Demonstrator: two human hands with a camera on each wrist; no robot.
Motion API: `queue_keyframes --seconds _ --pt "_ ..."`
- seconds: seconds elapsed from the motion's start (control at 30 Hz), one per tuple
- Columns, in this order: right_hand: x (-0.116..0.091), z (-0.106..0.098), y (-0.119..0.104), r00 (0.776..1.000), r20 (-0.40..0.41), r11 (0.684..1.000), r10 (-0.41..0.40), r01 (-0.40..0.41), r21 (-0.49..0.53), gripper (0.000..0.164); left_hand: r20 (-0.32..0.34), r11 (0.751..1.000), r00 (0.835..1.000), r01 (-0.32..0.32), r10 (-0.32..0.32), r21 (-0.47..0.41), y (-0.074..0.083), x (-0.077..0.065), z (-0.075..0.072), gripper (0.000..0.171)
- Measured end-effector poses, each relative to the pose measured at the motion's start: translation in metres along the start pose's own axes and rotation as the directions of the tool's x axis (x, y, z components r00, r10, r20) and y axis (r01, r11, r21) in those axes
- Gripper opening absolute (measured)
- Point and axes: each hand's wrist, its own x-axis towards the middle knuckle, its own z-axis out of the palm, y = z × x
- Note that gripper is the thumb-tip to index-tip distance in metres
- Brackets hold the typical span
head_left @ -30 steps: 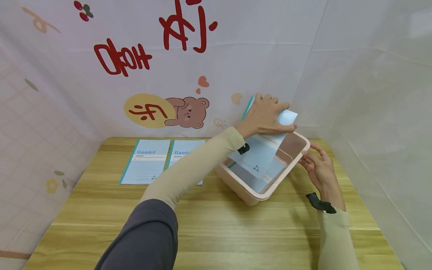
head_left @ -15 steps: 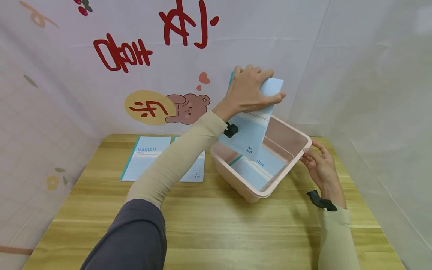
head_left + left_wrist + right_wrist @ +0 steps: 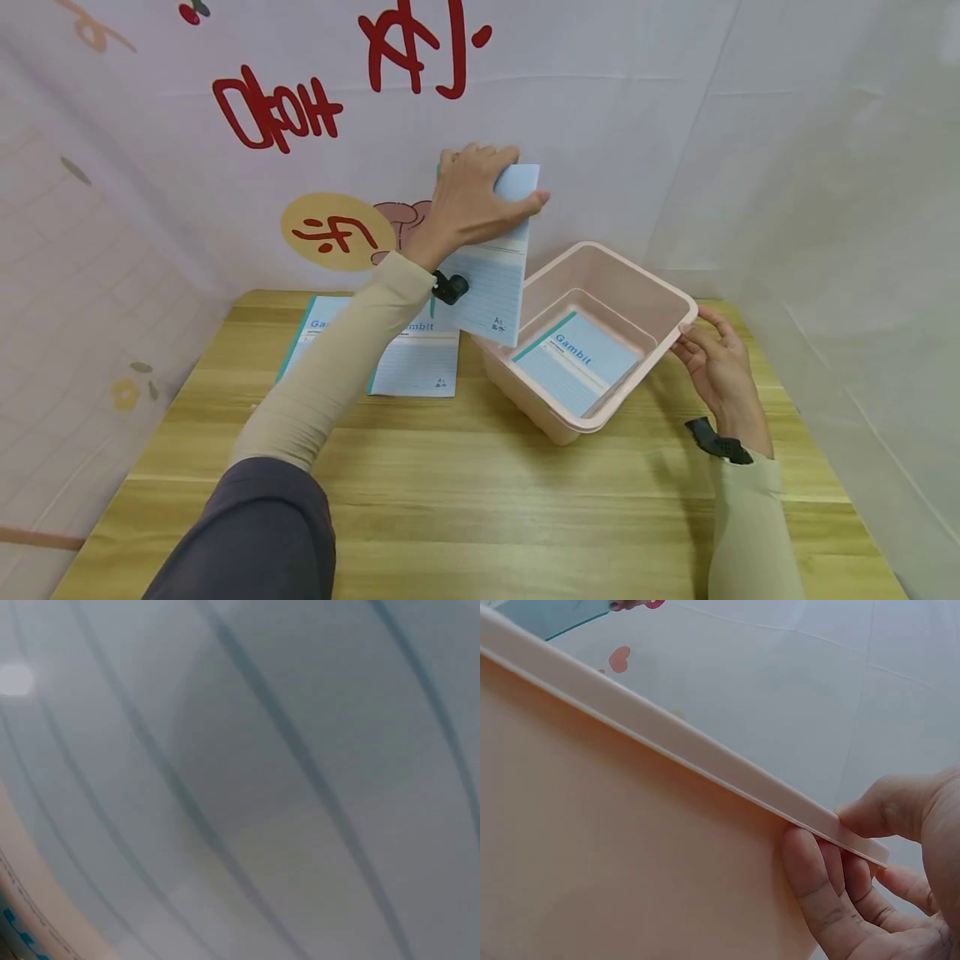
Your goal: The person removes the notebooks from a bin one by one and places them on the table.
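Note:
My left hand holds a pale blue notebook by its upper part, thumb on one side edge and fingers over the other. The notebook hangs nearly upright beside the left rim of a pink plastic bin; in the left wrist view its ruled cover fills the picture. At the bin's right corner my right hand pinches the rim, thumb on top and fingers beneath, as the right wrist view shows at the rim. Inside the bin lies another notebook marked "Gambit", cover up.
Two more notebooks lie side by side on the wooden table at the left: the nearer-to-bin notebook and the far-left notebook, partly hidden by my left sleeve. A printed white curtain closes off the back and sides.
My left hand has lifted the notebook out of the bin and carried it left, uncovering the notebook inside. The right hand keeps its grip on the rim.

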Motion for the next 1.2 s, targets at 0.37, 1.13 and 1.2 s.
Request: queue_keyframes --seconds 0.37,1.13,1.2 --pt "0.000 0.001 -0.004 0.999 -0.033 1.000 -0.009 0.009 -0.002 0.049 0.006 0.993 0.994 0.107 -0.107 -0.052 -0.053 -0.032 -0.001 0.057" --pt "0.000 -0.002 0.000 0.999 -0.035 0.999 0.015 -0.016 -0.050 0.048 0.091 0.943 0.940 0.323 -0.330 0.076 -0.152 -0.151 0.000 0.058" --pt "0.000 -0.002 0.001 0.999 -0.032 0.999 0.011 -0.012 -0.046 0.048 0.096 0.942 0.939 0.322 -0.330 0.093 -0.157 -0.163 -0.002 0.056"
